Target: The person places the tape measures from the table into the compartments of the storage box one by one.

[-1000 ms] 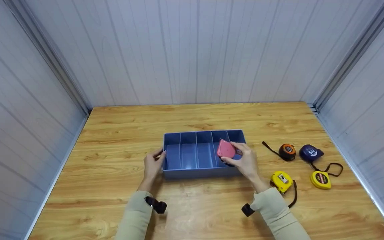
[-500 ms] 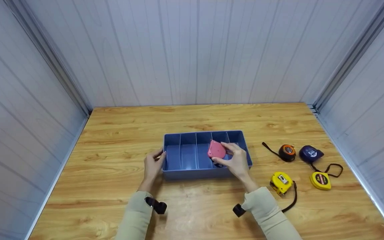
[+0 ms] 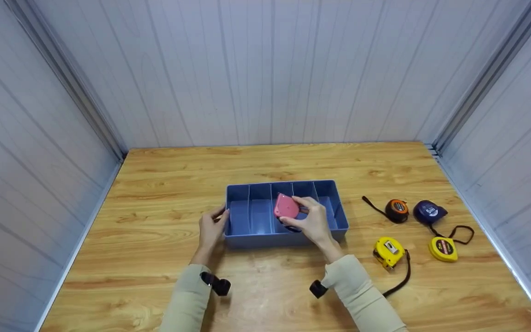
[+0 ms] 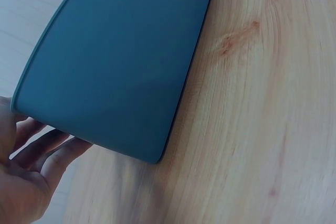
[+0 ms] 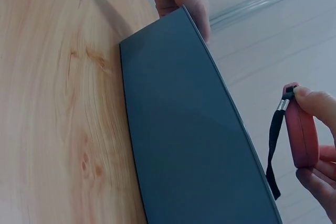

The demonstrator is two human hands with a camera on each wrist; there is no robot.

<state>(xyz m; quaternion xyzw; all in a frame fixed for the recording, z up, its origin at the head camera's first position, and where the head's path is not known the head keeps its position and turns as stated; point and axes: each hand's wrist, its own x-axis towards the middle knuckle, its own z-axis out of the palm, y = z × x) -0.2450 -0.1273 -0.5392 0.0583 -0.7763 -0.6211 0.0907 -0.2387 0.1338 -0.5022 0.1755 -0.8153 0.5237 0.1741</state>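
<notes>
A blue box (image 3: 262, 240) with several compartments in a row lies lengthwise on the wooden table. At its left end my left hand (image 3: 210, 229) grips the end wall, thumb at the rim. In the left wrist view the fingers (image 4: 64, 158) of that hand meet the end wall of the box (image 4: 113, 72). Between thumb and fingers, my right hand (image 3: 312, 220) pinches a pink tape measure (image 3: 286, 206) above the middle compartment. The right wrist view shows this tape measure (image 5: 303, 135) edge-on above the rim, its black wrist strap (image 5: 274, 137) hanging down.
Right of the box lie an orange-and-black tape measure (image 3: 397, 210), a dark blue one marked 5m, the blue tape measure (image 3: 429, 211), a yellow tape measure (image 3: 388, 251) and a smaller yellow tape measure (image 3: 444, 249). Pale panel walls (image 3: 265, 74) enclose the table (image 3: 155, 193).
My right hand has carried the pink tape measure leftward over the box, from the right-hand compartments to above the middle one. The left hand and the box have stayed in place.
</notes>
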